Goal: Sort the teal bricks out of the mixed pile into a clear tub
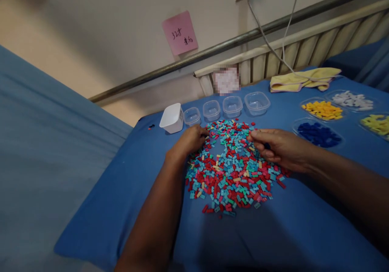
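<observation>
A loose heap of small toy bricks in red, light blue, green, pink and cream lies spread over the blue sheet. My left hand rests at the heap's upper left edge, its fingers curled down among the bricks. The fingertips are partly hidden, so whatever they pinch cannot be made out. Over the upper right of the heap, my right hand is closed with thumb and forefinger together. A small dark blue brick shows between its curled fingers.
Behind the heap stand a white tub and several clear containers. At right are containers of dark blue bricks, orange-yellow bricks, white bricks and pale yellow bricks. A yellow cloth lies beneath a hanging cable.
</observation>
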A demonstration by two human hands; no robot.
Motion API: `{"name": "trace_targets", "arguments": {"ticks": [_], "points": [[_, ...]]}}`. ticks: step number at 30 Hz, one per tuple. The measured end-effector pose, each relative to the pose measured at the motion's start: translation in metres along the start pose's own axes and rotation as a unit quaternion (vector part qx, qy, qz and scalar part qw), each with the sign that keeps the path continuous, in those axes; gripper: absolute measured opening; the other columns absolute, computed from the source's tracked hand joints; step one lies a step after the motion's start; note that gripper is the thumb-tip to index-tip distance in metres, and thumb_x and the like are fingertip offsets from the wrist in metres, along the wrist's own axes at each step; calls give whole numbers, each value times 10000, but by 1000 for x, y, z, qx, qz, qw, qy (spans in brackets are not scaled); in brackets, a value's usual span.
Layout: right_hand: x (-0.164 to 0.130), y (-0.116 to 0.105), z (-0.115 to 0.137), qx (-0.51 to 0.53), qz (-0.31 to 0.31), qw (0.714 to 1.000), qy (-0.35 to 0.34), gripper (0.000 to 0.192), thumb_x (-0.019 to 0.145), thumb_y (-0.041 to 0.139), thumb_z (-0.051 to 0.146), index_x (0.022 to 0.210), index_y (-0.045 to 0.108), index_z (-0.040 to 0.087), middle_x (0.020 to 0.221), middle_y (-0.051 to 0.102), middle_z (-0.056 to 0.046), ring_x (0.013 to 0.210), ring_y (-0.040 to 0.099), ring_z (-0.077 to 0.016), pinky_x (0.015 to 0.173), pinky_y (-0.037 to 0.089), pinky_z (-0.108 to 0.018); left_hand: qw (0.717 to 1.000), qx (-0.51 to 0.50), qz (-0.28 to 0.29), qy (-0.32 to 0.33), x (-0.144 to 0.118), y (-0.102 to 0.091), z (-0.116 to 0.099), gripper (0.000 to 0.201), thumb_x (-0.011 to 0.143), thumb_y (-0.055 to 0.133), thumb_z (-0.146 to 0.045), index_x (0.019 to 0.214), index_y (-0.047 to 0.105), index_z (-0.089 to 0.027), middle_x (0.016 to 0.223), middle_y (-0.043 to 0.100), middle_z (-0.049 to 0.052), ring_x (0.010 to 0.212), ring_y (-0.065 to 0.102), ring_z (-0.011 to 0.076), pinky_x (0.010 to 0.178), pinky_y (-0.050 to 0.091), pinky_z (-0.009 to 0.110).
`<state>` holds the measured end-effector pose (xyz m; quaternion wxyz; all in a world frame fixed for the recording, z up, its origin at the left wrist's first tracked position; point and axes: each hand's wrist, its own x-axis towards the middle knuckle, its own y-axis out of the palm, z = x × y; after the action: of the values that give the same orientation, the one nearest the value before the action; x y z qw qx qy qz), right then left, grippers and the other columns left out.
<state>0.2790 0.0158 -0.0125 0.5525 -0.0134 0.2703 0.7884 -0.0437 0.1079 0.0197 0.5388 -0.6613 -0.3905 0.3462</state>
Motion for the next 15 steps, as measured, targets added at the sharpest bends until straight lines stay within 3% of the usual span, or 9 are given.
{"name": "trace_targets", "arguments": {"ticks": [4,9,12,15], "points": [[-1,0,0,-19,2,1000,-1,468,896,894,595,889,652,194,734,504,55,507,321,-53,374,237,-153,998,25,53,-5,0,-6,-2,356,875,567,-96,1017,874,-206,1000,816,79,903,722,244,840,520,321],[-2,-2,0,-15,5,1000,-5,499,889,898,602,825,605,203,732,513,51,508,315,-58,371,248,-156,996,-27,59,-64,-5,-14,4,294,860,607,-117,1028,839,-185,880,793,37,767,684,206,705,456,309],[-3,-1,2,6,-5,1000,1,428,911,893,538,843,640,199,754,543,36,519,340,-62,369,261,-149,993,-77,28,-89,-8,-25,2,210,919,657,-224,1038,821,-167,844,777,30,744,681,196,673,448,303],[-7,6,4,32,9,999,-8,327,945,867,498,947,733,200,833,640,-15,570,439,-88,375,329,-154,985,-162,-44,-36,-13,-36,-27,246,994,669,-358,1045,805,-159,890,781,39,794,690,189,709,488,298]]}}
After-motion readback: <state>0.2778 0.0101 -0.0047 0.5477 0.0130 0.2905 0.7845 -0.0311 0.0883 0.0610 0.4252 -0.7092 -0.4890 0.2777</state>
